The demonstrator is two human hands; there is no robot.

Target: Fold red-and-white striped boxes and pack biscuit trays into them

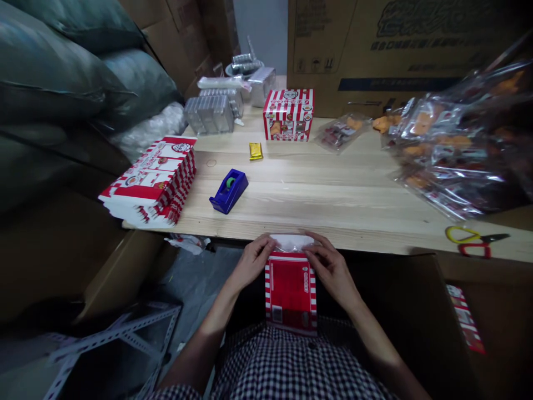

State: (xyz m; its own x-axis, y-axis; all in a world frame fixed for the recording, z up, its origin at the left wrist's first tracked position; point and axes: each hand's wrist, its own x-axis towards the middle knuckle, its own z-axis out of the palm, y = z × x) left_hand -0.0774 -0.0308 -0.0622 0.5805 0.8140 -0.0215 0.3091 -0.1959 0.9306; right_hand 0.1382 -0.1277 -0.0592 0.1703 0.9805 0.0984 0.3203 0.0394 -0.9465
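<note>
Between my two hands, below the table's front edge, is a red-and-white striped cardboard box [291, 291]. Its printed side faces up, and a white flap with clear film shows at its far end. My left hand [255, 258] grips the left corner of that end, thumb on top. On the right corner, my right hand [331, 269] holds the box with bent fingers. What lies inside the box is hidden. A blue tape dispenser [229, 191] with a green core stands on the table beyond my left hand.
A stack of flat striped boxes [152, 175] lies at left. A made-up striped box [288, 115], a gold packet [255, 151] and clear plastic trays [210, 114] are farther back. Bagged goods [453, 144] and scissors [477, 240] lie right on the wooden table [328, 194].
</note>
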